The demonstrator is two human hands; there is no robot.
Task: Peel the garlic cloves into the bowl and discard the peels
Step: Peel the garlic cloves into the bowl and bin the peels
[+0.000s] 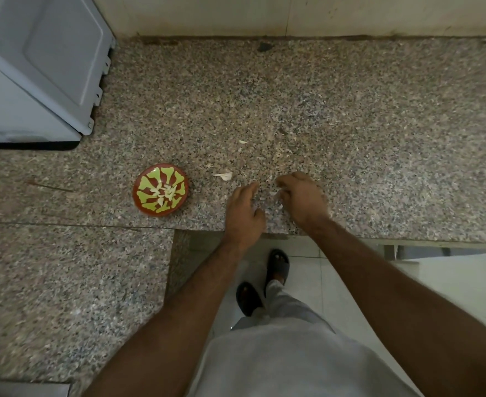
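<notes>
Left hand [244, 213] lies flat on the counter [379, 138], fingers loose, holding nothing; right hand [302, 199] curls over small peels [273, 193], grip unclear. Bowl [161, 189] with peeled cloves sits left of both; one clove [224, 175] between. No writing readable
</notes>
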